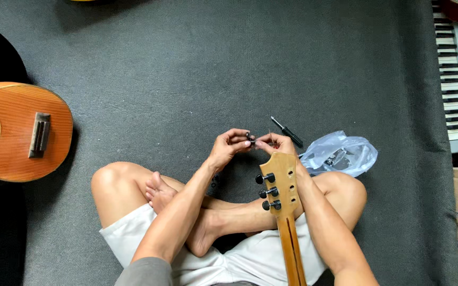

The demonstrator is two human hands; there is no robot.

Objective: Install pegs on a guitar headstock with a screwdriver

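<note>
Both of your hands pinch one small dark tuning peg (pixel 249 137) between their fingertips: your left hand (pixel 228 147) grips it from the left, your right hand (pixel 278 144) from the right, just above the headstock. Its exact shape is too small to make out, and your fingers cover most of it. Nearest to you, the guitar neck (pixel 291 249) rises from your lap, its long axis running almost straight away from you, its lower end cut off by the frame. The neck ends in a pale, smooth wooden headstock (pixel 281 182) pointing away from you, with three black round pegs along its left edge and open holes beside them. Just beyond your right hand lies a slim black screwdriver (pixel 287 131) on the coarse grey carpet (pixel 186 69). Right of it sits a crumpled clear plastic bag (pixel 340 153); its contents are unclear. Far left rests an orange wooden guitar body (pixel 19 130), partly cut off; far right, a keyboard (pixel 454 79).
</note>
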